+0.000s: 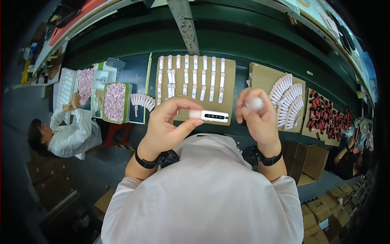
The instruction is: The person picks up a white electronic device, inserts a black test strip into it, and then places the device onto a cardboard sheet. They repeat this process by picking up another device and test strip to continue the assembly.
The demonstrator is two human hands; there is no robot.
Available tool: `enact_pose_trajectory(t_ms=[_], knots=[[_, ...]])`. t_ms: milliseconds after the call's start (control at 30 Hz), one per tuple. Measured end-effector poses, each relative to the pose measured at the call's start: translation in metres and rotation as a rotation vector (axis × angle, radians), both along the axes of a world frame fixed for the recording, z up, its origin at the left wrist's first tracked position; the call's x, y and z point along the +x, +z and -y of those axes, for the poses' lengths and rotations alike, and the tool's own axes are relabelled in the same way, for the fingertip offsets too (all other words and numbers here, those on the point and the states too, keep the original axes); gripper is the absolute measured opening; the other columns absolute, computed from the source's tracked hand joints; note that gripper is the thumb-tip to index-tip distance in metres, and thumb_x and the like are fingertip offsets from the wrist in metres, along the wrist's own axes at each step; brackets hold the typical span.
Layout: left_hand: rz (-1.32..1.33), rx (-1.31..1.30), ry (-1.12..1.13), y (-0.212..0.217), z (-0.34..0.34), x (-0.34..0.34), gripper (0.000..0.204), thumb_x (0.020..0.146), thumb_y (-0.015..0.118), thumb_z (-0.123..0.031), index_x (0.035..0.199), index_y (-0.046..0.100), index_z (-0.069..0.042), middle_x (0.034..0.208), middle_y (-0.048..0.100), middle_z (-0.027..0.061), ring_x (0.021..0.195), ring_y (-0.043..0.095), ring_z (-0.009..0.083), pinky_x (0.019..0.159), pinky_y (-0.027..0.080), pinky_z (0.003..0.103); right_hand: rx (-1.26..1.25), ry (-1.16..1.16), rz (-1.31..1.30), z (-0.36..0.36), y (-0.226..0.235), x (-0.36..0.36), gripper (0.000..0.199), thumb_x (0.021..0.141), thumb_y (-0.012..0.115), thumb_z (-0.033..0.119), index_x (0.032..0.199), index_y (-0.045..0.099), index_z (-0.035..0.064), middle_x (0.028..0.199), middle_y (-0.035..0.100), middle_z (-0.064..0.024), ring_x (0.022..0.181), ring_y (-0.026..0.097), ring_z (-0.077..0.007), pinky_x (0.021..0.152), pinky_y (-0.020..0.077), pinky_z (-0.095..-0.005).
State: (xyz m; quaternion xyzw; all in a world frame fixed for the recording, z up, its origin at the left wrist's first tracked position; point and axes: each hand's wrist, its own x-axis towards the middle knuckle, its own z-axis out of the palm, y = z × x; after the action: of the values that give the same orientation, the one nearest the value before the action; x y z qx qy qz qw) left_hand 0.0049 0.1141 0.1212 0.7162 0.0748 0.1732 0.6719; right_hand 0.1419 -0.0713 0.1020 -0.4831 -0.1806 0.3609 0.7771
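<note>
Between the thumb and fingers of my left hand [164, 124] is a slim white handheld device [214, 116]. It has a dark oblong panel on its face, and its pale pink rounded end sits in my grip. My right hand [260, 122] is curled around a round white piece [255, 104], whose exact kind I cannot make out. The hands are apart, above the near edge of a cardboard sheet [230, 87]. On that sheet stand rows of similar small white devices [203, 77] with pale pink ends, some bearing blue dots.
To the right, more white devices [289, 99] fan out on cardboard, beside a pile of red and black pieces [325, 116]. At left are a green-rimmed tray [125, 118] of pinkish pieces and a seated co-worker [77, 136]. An open cardboard box [310, 162] stands below the bench.
</note>
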Motion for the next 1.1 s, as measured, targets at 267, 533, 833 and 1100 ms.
enact_pose_trajectory(t_ms=[267,533,833,1100], knots=[[0.174,0.190,-0.096,0.019,-0.013,-0.017,0.030,0.074,0.075,0.000,0.100,0.061,0.003,0.094,0.065,0.0134,0.086,0.062,0.0218,0.078,0.048,0.031,-0.045,0.043,0.754,-0.010,0.030,-0.029,0.036,0.075,0.076,0.003,0.107,0.059,-0.0011,0.090,0.061,-0.0089,0.067,0.051,-0.0115,0.058,0.0386,-0.0245],[0.170,0.285,-0.165,0.030,-0.017,-0.023,0.031,0.070,0.076,0.001,0.098,0.062,0.004,0.092,0.063,0.0139,0.085,0.060,0.0236,0.081,0.048,0.036,-0.056,-0.044,0.915,-0.017,0.036,-0.043,0.029,0.073,0.081,0.011,0.093,0.064,-0.0004,0.081,0.062,-0.0095,0.066,0.054,-0.0165,0.058,0.0403,-0.0262],[0.199,0.294,-0.177,0.026,-0.022,-0.022,0.029,0.069,0.076,0.002,0.095,0.063,0.003,0.088,0.063,0.0122,0.082,0.060,0.0223,0.080,0.049,0.038,-0.057,-0.061,0.928,-0.022,0.036,-0.047,0.029,0.073,0.081,0.011,0.093,0.064,0.0002,0.082,0.063,-0.0100,0.066,0.055,-0.0167,0.057,0.0405,-0.0263],[0.177,0.239,-0.192,0.031,-0.022,-0.018,0.031,0.072,0.078,-0.005,0.097,0.063,0.003,0.088,0.063,0.0120,0.081,0.059,0.0217,0.077,0.048,0.035,-0.066,-0.048,0.937,-0.022,0.039,-0.045,0.031,0.070,0.081,0.006,0.096,0.064,0.0005,0.084,0.064,-0.0100,0.070,0.058,-0.0183,0.058,0.0439,-0.0270]])
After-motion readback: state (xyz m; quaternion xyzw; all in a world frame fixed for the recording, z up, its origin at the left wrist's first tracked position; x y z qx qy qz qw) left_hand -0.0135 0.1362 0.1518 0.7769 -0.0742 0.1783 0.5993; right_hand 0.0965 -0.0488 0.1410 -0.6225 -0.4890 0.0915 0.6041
